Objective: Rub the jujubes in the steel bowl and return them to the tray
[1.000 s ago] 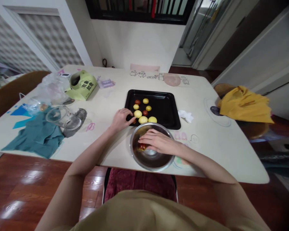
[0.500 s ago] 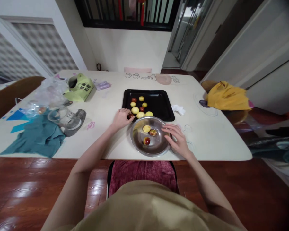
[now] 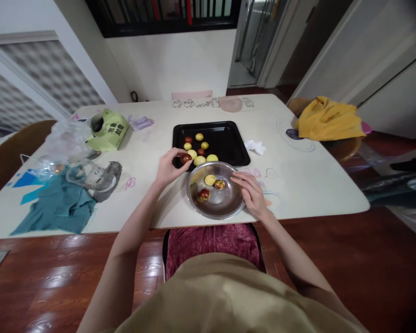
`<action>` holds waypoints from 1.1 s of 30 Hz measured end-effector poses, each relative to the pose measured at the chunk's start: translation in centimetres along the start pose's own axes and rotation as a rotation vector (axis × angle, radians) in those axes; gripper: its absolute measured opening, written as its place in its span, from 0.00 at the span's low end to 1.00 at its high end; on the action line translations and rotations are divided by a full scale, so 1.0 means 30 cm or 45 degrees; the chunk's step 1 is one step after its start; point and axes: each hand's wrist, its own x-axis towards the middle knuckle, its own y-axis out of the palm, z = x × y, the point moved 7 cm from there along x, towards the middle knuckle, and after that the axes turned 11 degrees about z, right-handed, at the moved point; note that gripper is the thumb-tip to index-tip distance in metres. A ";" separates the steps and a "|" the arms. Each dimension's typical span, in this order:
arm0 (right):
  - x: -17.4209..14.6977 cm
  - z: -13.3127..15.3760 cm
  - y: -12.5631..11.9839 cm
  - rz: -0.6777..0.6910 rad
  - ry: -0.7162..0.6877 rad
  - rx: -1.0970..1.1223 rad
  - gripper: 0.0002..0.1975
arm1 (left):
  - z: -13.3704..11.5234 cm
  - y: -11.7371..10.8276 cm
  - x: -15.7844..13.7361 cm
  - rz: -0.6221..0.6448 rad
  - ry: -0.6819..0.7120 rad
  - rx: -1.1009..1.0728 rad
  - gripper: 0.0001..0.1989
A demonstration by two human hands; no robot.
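- Dark-red fruit [image 3: 186, 158] is pinched by fingers of left hand [image 3: 167, 168] at near-left corner of black tray [image 3: 225, 141].
- Metal bowl [image 3: 227, 201] is touched by right hand [image 3: 253, 193], fingers loosely spread.
- Gentle pinch is advised.

One round dark-red fruit [image 3: 186, 159] is held by the L fingers [image 3: 176, 153] at the near L corner of the black rect. tray [image 3: 227, 138]. The tray is laid flat on the desk [image 3: 298, 185]; in its L part, 6 yellow fruits [image 3: 199, 161] and 2 red fruits [image 3: 188, 139] are loosely grouped, approx. 3 bigger yellow ones nearest the bowl. The round, shiny metal bowl [image 3: 225, 206] is placed upright in front; the tray's near edge is partly hidden by it. Inside, 3 pcs. are seen: a yellow piece [image 3: 210, 180], a mottled brown-yellow piece [image 3: 219, 184] close beside, and a red-and-yellow piece [image 3: 204, 194] nearer.
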 end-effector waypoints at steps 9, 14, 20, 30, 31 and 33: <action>-0.001 -0.009 0.003 0.022 0.074 0.017 0.22 | -0.136 0.148 -0.022 0.596 0.298 -0.239 0.16; 0.000 -0.003 0.001 -0.001 0.026 0.001 0.21 | -0.126 0.175 -0.037 0.714 0.359 -0.195 0.16; 0.001 -0.006 0.002 -0.017 0.013 -0.007 0.21 | -0.123 0.190 -0.048 0.925 0.361 -0.141 0.16; 0.002 -0.005 0.000 -0.019 0.014 -0.012 0.21 | -0.150 0.214 -0.055 1.148 0.260 -0.091 0.07; 0.002 -0.007 0.000 -0.018 0.022 -0.012 0.21 | -0.151 0.216 -0.056 1.146 0.251 -0.091 0.07; 0.003 -0.008 0.001 -0.012 0.035 -0.013 0.21 | -0.152 0.217 -0.058 1.139 0.245 -0.092 0.08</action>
